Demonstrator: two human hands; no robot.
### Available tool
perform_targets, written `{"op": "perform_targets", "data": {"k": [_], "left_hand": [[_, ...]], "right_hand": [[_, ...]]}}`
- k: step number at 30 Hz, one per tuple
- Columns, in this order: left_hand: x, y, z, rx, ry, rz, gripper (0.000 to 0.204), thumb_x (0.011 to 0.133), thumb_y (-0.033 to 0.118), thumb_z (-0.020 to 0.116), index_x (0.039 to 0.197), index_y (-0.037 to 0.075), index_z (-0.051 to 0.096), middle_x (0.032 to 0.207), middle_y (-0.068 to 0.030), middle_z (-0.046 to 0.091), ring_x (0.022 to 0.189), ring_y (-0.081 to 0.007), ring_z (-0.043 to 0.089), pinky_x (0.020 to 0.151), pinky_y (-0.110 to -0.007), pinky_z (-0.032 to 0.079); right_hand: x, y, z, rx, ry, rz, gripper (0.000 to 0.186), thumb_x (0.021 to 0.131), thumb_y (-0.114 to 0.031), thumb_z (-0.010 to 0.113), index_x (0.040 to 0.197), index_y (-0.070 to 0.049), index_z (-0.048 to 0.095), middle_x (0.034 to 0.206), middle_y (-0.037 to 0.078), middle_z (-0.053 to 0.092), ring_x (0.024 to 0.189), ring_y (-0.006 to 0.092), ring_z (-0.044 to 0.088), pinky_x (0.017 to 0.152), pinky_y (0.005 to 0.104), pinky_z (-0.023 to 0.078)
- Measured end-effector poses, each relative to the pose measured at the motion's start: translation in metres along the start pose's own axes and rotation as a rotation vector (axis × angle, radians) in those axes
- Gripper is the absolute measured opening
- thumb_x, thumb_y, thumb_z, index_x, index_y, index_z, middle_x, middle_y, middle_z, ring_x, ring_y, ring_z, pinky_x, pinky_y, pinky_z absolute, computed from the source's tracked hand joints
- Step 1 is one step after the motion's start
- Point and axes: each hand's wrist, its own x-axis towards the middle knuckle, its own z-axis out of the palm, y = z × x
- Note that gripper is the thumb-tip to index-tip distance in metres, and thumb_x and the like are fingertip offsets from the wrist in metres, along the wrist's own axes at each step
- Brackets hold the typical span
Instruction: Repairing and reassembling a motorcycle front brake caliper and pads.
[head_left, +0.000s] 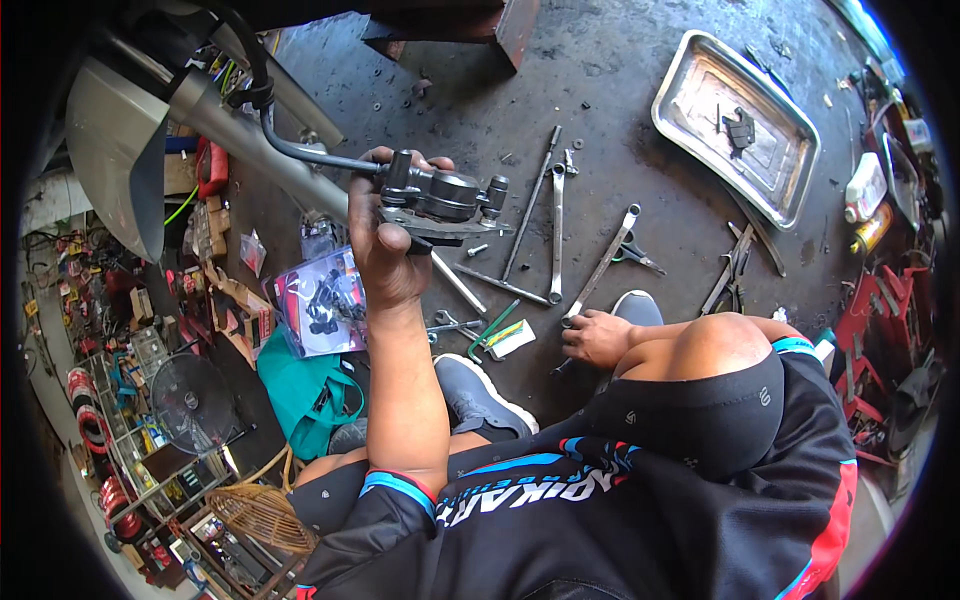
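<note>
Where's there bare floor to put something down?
A big bare patch of floor lies between the left silver spanner and the metal tray, with a few specks. A smaller one is left of the pliers, below the tray. It's crowded around your right hand and beside the teal bag.

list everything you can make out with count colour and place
caliper: 1, black, in left hand
tray: 1, silver, floor upper right
small parts: count unclear, dark, in tray
long wrenches: 2, silver, floor centre
T-handle tool: 1, dark, left of wrenches
bag: 1, teal, lower left
fan: 1, dark, lower left
edge clutter: uncountable, mixed, both sides
shoes: 2, grey, worn
left hand: 1, bare, holding caliper
right hand: 1, bare, at a wrench's end
</note>
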Motion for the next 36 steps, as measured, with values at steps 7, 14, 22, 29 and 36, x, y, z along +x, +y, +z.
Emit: {"op": "perform_targets", "data": {"k": [7,14,22,29,36], "left_hand": [[0.002,0.0,0.005,-0.009,-0.007,0.017,0.089,0.065,0.047,0.088,0.129,0.008,0.042,0.114,-0.0104,0.052,0.117,-0.0328,0.054,0.098,-0.046,0.05],[0.005,-0.003,0.007,0.063,-0.073,0.038,0.084,0.069,0.051,0.084,0.13,0.011,0.043,0.124,-0.0143,0.049,0.12,-0.0338,0.052,0.099,-0.049,0.051],[0.008,-0.001,0.005,0.18,-0.081,0.068,0.084,0.069,0.051,0.084,0.127,0.012,0.038,0.118,-0.0217,0.056,0.112,-0.0342,0.06,0.097,-0.045,0.052],[0.009,-0.005,0.004,0.266,-0.046,0.119,0.082,0.07,0.047,0.084,0.126,0.011,0.036,0.116,-0.0205,0.057,0.111,-0.0332,0.06,0.099,-0.045,0.05],[0.009,-0.006,0.006,0.281,-0.043,0.146,0.081,0.07,0.044,0.084,0.125,0.01,0.036,0.115,-0.0196,0.057,0.11,-0.0332,0.06,0.098,-0.045,0.05]], "right_hand": [[0.01,-0.001,0.014,-0.054,-0.085,-0.027,0.014,0.082,-0.019,0.058,0.091,-0.01,0.066,0.087,0.007,0.063,0.089,0.0249,0.065,0.074,0.0401,0.054],[-0.008,0.007,-0.008,0.385,-0.037,0.181,0.038,0.076,-0.016,0.061,0.113,-0.004,0.057,0.09,0.018,0.064,0.088,0.0401,0.064,0.075,0.0485,0.053],[-0.022,0.035,-0.211,0.75,0.665,0.536,0.03,0.092,-0.008,0.058,0.122,-0.005,0.06,0.073,0.018,0.064,0.066,0.03,0.065,0.063,0.0391,0.05],[-0.013,0.015,-0.268,0.465,0.587,0.402,0.03,0.087,-0.005,0.061,0.117,-0.001,0.064,0.084,0.022,0.067,0.078,0.0388,0.067,0.071,0.0442,0.053],[-0.007,0.01,-0.271,0.435,0.52,0.439,0.031,0.086,-0.006,0.061,0.117,0.001,0.063,0.086,0.024,0.067,0.082,0.0402,0.066,0.074,0.045,0.053]]}}
